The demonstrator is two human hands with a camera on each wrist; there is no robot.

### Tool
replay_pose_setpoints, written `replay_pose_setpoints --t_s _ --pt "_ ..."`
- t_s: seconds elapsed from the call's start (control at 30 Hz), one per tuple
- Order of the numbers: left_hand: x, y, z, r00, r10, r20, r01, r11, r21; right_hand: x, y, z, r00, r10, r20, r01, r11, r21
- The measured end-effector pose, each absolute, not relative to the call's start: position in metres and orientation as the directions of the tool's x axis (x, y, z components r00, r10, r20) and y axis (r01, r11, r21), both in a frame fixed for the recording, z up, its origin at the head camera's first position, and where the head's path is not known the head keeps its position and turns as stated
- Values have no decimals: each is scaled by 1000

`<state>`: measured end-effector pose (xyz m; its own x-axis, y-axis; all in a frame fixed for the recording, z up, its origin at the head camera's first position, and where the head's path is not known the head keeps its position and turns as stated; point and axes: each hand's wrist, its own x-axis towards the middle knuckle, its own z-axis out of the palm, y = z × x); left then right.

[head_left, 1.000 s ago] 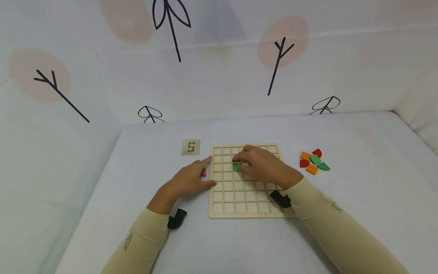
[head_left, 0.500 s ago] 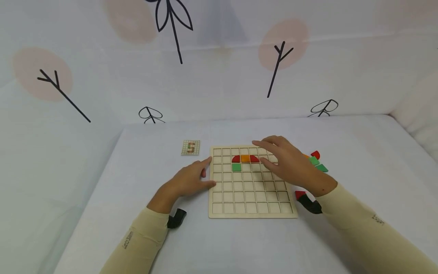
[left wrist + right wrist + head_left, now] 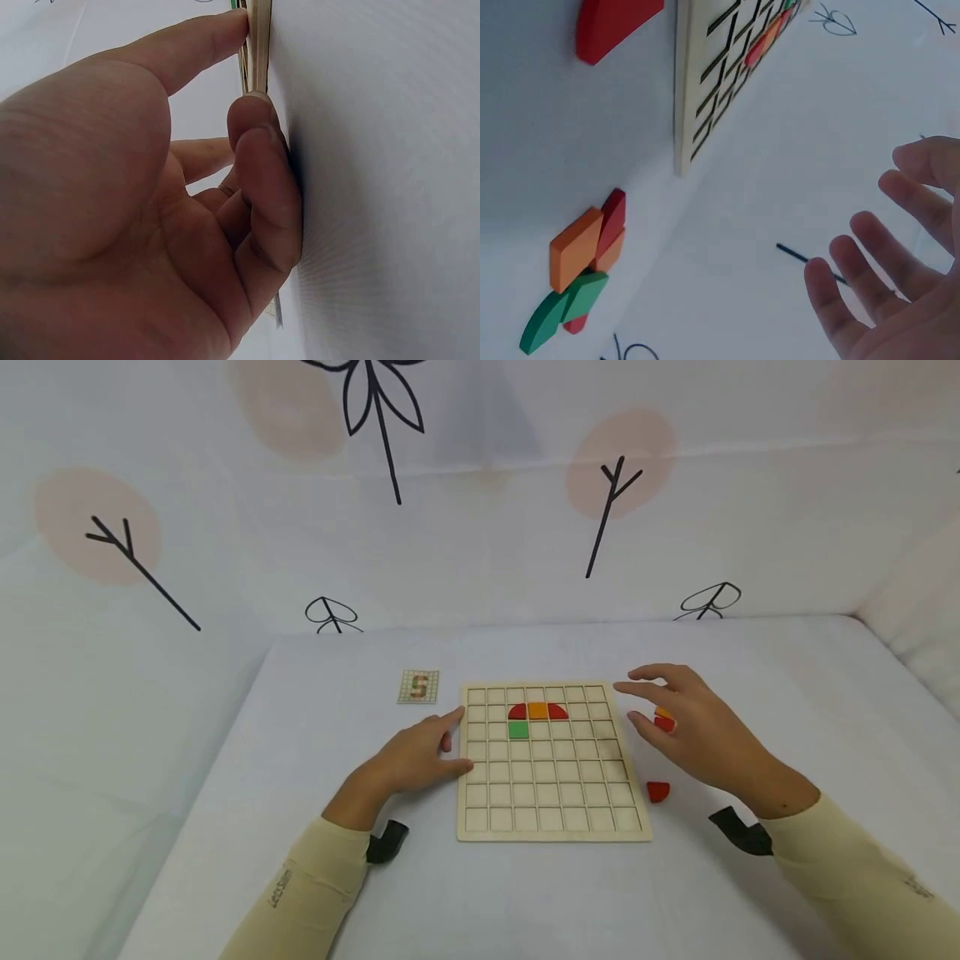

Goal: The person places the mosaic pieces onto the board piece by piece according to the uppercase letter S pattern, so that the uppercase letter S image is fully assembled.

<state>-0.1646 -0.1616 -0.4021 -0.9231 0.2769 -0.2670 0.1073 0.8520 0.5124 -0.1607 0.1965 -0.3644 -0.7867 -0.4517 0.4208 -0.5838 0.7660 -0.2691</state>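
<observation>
Since the earlier head frames, the right hand [image 3: 701, 727] has swung off the board [image 3: 555, 842] to the right; its fingers are spread and hold nothing. Touching the board's left edge with extended index finger and thumb, the left hand [image 3: 416, 758] has stayed put; the left wrist view alone shows its other fingers curled beneath, against the cloth. Most of the loose pile is behind the right hand in the head view, but the right wrist view shows an orange square [image 3: 576, 250], a green square [image 3: 585, 296], a rounded green piece [image 3: 541, 322] and bits of red and more orange. On the board, two rounded red pieces flank an orange tile [image 3: 537, 711], with a green tile [image 3: 518, 730] under the left one. Near the board's right edge lies a lone red piece [image 3: 657, 791], no longer partly covered.
</observation>
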Motion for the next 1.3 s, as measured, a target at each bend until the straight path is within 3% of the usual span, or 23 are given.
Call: replay_pose_setpoints --t_s 0.5,0.83,1.0,1.3 --pt "-167 -162 -408 -923 276 -269 116 865 489 -169 237 -379 -868 -287 406 -445 812 -378" --pt "-167 -162 -405 -924 273 -269 115 867 485 -182 257 -386 -945 -229 233 -303 881 -364" --pt "-165 -163 -404 -924 279 -261 120 860 496 -190 269 -387 -979 -190 72 -203 900 -387" --pt "-164 -161 -404 -923 281 -262 117 855 505 -199 289 -392 -961 -204 -184 -121 915 -385"
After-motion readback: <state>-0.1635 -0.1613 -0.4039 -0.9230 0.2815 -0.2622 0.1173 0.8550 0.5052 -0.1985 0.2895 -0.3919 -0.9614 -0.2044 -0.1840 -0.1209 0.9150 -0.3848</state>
